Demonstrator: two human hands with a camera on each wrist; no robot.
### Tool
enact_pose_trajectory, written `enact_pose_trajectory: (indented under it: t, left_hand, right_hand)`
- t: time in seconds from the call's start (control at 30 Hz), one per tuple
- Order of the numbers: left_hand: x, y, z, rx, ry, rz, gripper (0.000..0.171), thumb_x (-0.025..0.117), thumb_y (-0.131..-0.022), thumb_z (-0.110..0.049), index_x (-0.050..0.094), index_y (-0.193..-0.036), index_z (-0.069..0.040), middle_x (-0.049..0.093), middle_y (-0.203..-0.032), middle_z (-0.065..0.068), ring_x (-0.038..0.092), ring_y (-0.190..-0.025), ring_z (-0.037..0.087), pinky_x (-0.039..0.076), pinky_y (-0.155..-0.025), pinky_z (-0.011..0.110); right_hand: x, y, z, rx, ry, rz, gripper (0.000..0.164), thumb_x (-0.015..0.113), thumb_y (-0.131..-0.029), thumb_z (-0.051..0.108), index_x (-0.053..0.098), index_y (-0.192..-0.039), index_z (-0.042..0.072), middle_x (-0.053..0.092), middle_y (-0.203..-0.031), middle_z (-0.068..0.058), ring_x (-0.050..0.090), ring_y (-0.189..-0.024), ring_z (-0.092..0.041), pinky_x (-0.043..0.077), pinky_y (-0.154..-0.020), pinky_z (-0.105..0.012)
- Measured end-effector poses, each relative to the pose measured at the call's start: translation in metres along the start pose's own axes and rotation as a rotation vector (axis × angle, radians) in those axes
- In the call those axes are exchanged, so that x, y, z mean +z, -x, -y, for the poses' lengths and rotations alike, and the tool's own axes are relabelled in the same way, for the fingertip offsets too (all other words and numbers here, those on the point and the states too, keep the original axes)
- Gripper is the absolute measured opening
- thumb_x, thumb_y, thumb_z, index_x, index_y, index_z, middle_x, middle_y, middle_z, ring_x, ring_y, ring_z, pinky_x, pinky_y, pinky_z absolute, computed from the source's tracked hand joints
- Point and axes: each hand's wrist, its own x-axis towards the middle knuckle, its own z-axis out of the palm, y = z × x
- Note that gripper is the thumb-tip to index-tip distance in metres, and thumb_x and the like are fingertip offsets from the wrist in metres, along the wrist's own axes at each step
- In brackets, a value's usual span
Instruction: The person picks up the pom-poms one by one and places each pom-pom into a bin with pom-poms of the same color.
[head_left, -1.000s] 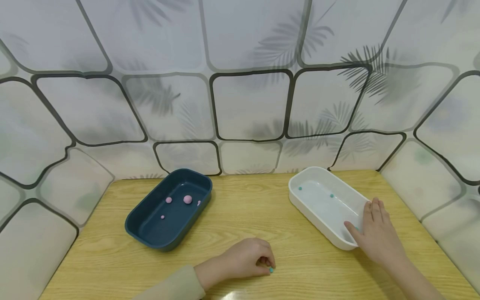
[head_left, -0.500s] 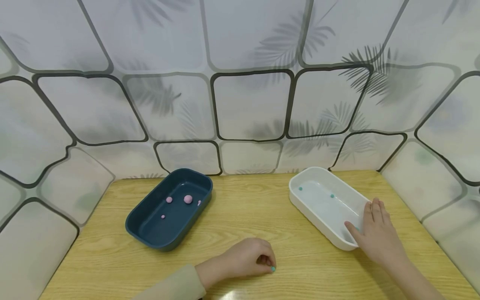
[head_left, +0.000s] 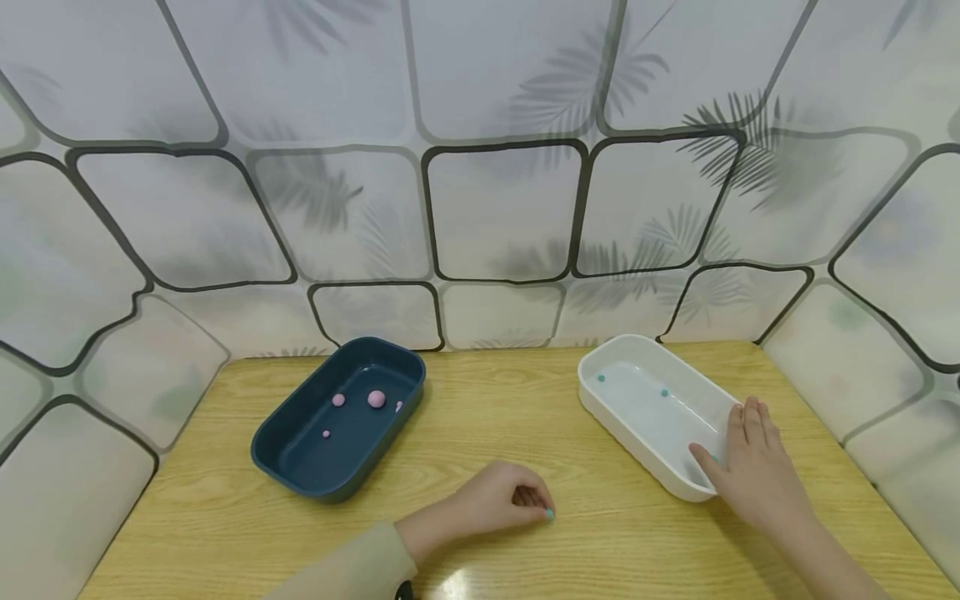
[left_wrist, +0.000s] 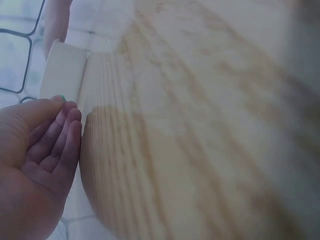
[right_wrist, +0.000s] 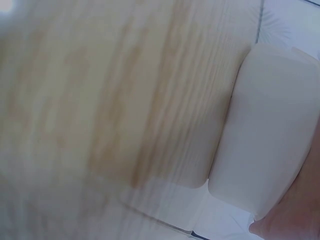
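My left hand (head_left: 504, 498) pinches a small teal ball (head_left: 550, 515) between thumb and fingertips, close over the table's front middle. In the left wrist view the teal ball (left_wrist: 63, 98) peeks out at the thumb tip. My right hand (head_left: 761, 467) rests on the near right rim of the white tray (head_left: 637, 442), fingers straight along the outer side and thumb over the inside. Two teal balls (head_left: 664, 392) lie on the tray floor, and another shows partly beside the thumb. The right wrist view shows the tray's outer wall (right_wrist: 265, 125) and part of the hand.
A dark blue tray (head_left: 300, 471) stands at the left with several pink balls, the largest pink ball (head_left: 377, 399) near its far end. The wooden table (head_left: 495, 400) spreads between the trays. A patterned wall (head_left: 502, 217) encloses the back and sides.
My left hand has lifted a little and shifted slightly away from me and to the right, with the teal ball in its pinch. The right hand and both trays stay in place.
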Motion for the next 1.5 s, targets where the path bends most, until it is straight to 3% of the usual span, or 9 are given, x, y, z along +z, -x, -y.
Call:
enact_pose_trajectory:
  t: [0.17, 0.73, 0.9, 1.13, 1.47, 1.5]
  left_hand:
    - [-0.001, -0.006, 0.004, -0.035, 0.123, -0.061, 0.004, 0.078, -0.096, -0.006, 0.082, -0.097, -0.005, 0.081, -0.094, 0.01, 0.064, -0.078, -0.009, 0.056, -0.075, 0.011]
    - [0.001, -0.036, -0.005, -0.118, 0.25, -0.193, 0.006, 0.078, -0.097, -0.007, 0.081, -0.1, -0.003, 0.079, -0.09, 0.008, 0.065, -0.073, -0.002, 0.052, -0.065, 0.011]
    - [0.001, -0.048, -0.013, -0.105, 0.257, -0.219, 0.008, 0.078, -0.096, -0.007, 0.081, -0.101, -0.002, 0.079, -0.09, 0.01, 0.064, -0.072, -0.003, 0.051, -0.065, 0.011]
    - [-0.001, -0.066, -0.027, -0.093, 0.278, -0.206, 0.01, 0.078, -0.097, -0.007, 0.081, -0.103, -0.001, 0.081, -0.091, 0.011, 0.066, -0.071, -0.002, 0.052, -0.061, 0.012]
    - [-0.01, -0.099, -0.045, -0.056, 0.281, -0.228, 0.011, 0.077, -0.098, -0.007, 0.081, -0.105, 0.0, 0.08, -0.099, 0.017, 0.067, -0.074, 0.0, 0.055, -0.068, 0.012]
    - [-0.011, -0.101, -0.048, -0.056, 0.28, -0.232, 0.011, 0.077, -0.098, -0.008, 0.081, -0.105, -0.001, 0.08, -0.099, 0.017, 0.069, -0.075, 0.005, 0.055, -0.067, 0.012]
  right_hand:
    - [0.001, 0.0, 0.0, -0.006, -0.002, -0.014, 0.095, 0.049, -0.111, 0.045, 0.013, -0.151, -0.033, 0.005, -0.162, -0.053, 0.0, -0.157, -0.064, 0.005, -0.129, -0.072]
    - [0.0, 0.0, 0.001, -0.005, 0.005, -0.013, 0.095, 0.049, -0.111, 0.045, 0.013, -0.151, -0.033, 0.004, -0.162, -0.053, 0.001, -0.156, -0.065, 0.005, -0.129, -0.072]
    - [0.0, 0.0, 0.001, -0.008, 0.008, -0.013, 0.095, 0.049, -0.111, 0.045, 0.013, -0.151, -0.033, 0.004, -0.162, -0.053, 0.002, -0.156, -0.065, 0.004, -0.13, -0.072]
    - [-0.001, 0.0, 0.002, 0.001, -0.001, -0.005, 0.095, 0.049, -0.111, 0.045, 0.013, -0.151, -0.033, 0.003, -0.162, -0.053, 0.001, -0.156, -0.065, 0.005, -0.129, -0.073]
    - [-0.002, 0.001, 0.002, -0.002, 0.004, -0.004, 0.095, 0.049, -0.111, 0.045, 0.012, -0.151, -0.033, 0.002, -0.162, -0.053, 0.001, -0.155, -0.066, 0.005, -0.129, -0.073]
    - [-0.002, 0.001, 0.002, -0.002, 0.004, -0.004, 0.095, 0.049, -0.111, 0.045, 0.012, -0.151, -0.033, 0.002, -0.162, -0.053, 0.001, -0.155, -0.066, 0.005, -0.129, -0.073]
